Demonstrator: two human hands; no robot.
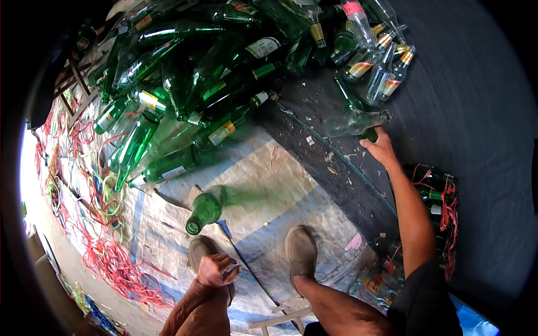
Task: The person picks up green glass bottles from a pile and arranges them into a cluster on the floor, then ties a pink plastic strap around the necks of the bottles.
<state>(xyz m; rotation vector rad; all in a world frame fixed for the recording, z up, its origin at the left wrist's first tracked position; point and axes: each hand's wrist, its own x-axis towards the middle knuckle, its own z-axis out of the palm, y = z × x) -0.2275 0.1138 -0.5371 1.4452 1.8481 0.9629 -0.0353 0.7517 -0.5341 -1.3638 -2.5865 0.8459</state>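
Observation:
My left hand (pixel 219 271) hangs above my left shoe, its fingers loosely bent and apart, holding nothing. Just beyond it a green bottle (pixel 207 209), blurred behind its mouth, is over the pale sheet (pixel 280 185). At the right, my right hand (pixel 379 147) is closed on the lower end of a green bottle (pixel 348 95). A clear bottle (pixel 350 124) lies crosswise over that bottle, close to my fingers, and hides part of the grip. Clear bottles with gold necks (pixel 395 81) lie beyond my right hand.
A large heap of green bottles (pixel 174 84) spreads across the upper left. Red strings (pixel 123 274) lie tangled at the lower left. Beside my right forearm is a string-bound bundle of bottles (pixel 431 193), with clear bottles (pixel 381 283) near my right leg.

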